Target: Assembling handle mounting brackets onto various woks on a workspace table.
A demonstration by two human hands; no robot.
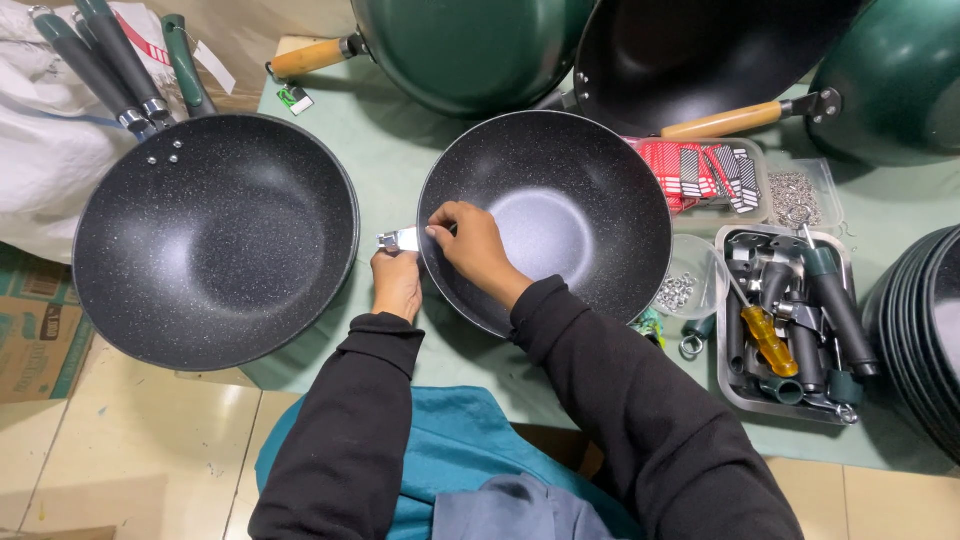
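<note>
A black speckled wok (pixel 560 215) without a handle lies on the green-covered table in front of me. My left hand (pixel 397 280) holds a small silver metal bracket (pixel 400 240) against the outside of the wok's left rim. My right hand (pixel 470 245) reaches over that rim from the inside, fingertips pinched at the spot opposite the bracket; what they pinch is too small to see. Both arms wear black sleeves.
A finished wok (pixel 215 240) with dark green handles lies at the left. More green woks (pixel 470 50) with wooden handles stand at the back. At the right a metal tray (pixel 735 385) holds handles and a yellow screwdriver (pixel 768 340), beside dishes of screws (pixel 678 292) and a stack of woks (pixel 920 330).
</note>
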